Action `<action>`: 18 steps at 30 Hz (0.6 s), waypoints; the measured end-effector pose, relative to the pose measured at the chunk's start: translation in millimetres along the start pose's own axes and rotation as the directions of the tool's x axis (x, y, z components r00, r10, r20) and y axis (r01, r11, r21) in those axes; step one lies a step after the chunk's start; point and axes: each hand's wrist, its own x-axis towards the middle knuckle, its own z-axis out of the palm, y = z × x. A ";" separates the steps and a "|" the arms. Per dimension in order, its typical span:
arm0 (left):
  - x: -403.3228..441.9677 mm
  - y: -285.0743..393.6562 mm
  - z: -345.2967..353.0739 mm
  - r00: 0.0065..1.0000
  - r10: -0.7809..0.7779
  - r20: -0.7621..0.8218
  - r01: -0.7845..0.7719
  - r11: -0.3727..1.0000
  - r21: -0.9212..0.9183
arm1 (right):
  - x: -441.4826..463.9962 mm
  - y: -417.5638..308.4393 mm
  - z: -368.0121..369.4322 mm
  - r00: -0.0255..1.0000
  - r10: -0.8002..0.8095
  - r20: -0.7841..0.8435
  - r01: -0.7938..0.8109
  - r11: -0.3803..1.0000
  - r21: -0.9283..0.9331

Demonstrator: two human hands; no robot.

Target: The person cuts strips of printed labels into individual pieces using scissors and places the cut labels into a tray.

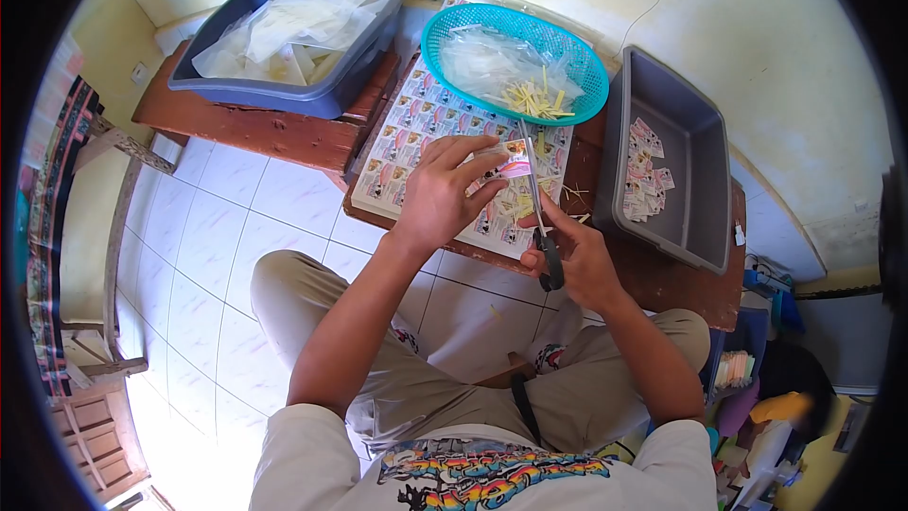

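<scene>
My left hand (452,182) pinches a small printed label (514,159) by its left side, above the low wooden table. In my right hand (579,255) is a pair of scissors (547,260) with black handles, its blades pointing away from me along the label's right edge. Whether the blades touch the paper I cannot tell. Beneath both hands lies a large sheet printed with rows of similar labels (392,147). Thin yellowish paper strips (515,203) are scattered on it near the scissors.
A turquoise basket (435,61) holds clear plastic and yellow strips at the table's back. The grey bin (695,147) on the right contains cut labels (645,180). At left, a blue-grey tub (312,99) full of translucent plastic bags stands on a wooden bench (156,99).
</scene>
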 end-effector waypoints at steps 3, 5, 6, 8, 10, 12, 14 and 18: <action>-0.5 -0.8 0.5 1.000 -0.004 0.004 0.004 1.000 -0.003 | -0.1 -0.8 -1.2 1.000 0.022 0.005 -0.022 1.000 0.001; -0.2 -0.8 0.0 1.000 -0.009 0.008 0.009 1.000 -0.008 | -0.5 -2.0 -1.2 1.000 0.022 0.006 -0.022 1.000 0.002; -0.2 -0.6 -0.3 1.000 -0.006 0.008 0.006 1.000 -0.003 | -0.6 -2.3 -1.2 1.000 0.022 0.007 -0.022 1.000 0.003; 0.2 0.0 -0.7 1.000 -0.004 0.008 0.004 1.000 0.001 | -0.8 -2.1 -1.1 1.000 0.023 0.004 -0.023 1.000 0.008; 0.2 0.3 -1.1 1.000 -0.003 0.010 0.003 1.000 0.003 | -1.3 -3.2 -0.8 1.000 0.025 0.001 -0.025 1.000 0.014; -0.2 -0.4 -0.6 1.000 -0.004 0.010 0.004 1.000 -0.002 | -2.5 -6.4 -0.5 0.998 0.053 0.024 -0.053 0.998 0.018; 0.1 -0.2 -0.8 1.000 -0.005 0.009 0.005 1.000 -0.006 | -2.1 -3.6 -0.8 0.999 0.047 0.025 -0.047 0.999 0.022; -0.1 0.1 -0.5 1.000 -0.006 0.008 0.006 1.000 -0.004 | -1.9 -5.4 -0.9 0.998 0.060 0.023 -0.060 0.998 0.015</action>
